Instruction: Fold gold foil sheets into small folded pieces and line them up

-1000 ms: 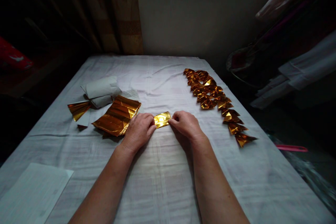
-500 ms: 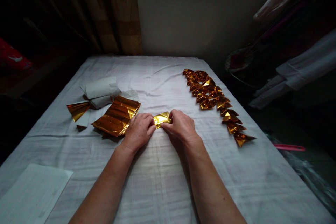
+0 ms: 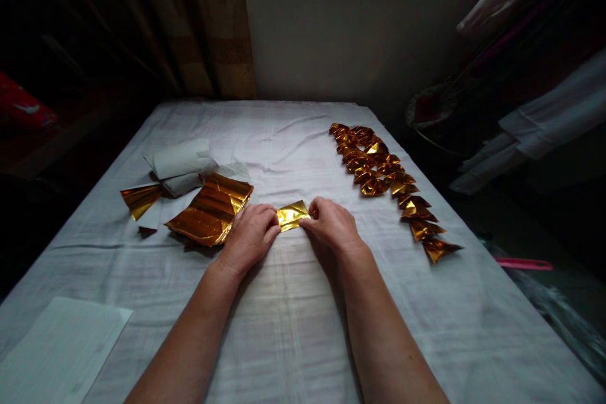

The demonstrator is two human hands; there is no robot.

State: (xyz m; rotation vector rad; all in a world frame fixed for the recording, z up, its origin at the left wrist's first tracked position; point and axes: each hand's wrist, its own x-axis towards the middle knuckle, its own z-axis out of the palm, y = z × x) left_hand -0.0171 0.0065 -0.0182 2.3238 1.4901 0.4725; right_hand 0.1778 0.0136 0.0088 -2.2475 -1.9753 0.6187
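Observation:
A small folded piece of gold foil paper [image 3: 292,215] lies on the cloth-covered table [image 3: 274,341] between my hands. My left hand [image 3: 252,230] has its fingers closed on the left end of it. At the other end, my right hand [image 3: 332,225] pinches the right edge between thumb and fingers. Just left of my left hand is a stack of gold foil sheets [image 3: 208,208], creased and shiny. Folded gold foil pieces [image 3: 374,186] run in overlapping rows along the table's right side. My fingers hide both ends of the held piece.
White papers [image 3: 180,160] lie loosely behind the foil stack, with a gold foil scrap [image 3: 141,200] beside them. A white sheet [image 3: 61,347] rests at the near left. Hanging clothes [image 3: 549,113] and a pink strip [image 3: 524,263] are beyond the right edge. A curtain [image 3: 208,31] hangs behind.
My right hand has shifted slightly right, its thumb sliding toward the foil piece's right edge, so more of the gold surface shows. My left hand stays nearly in place.

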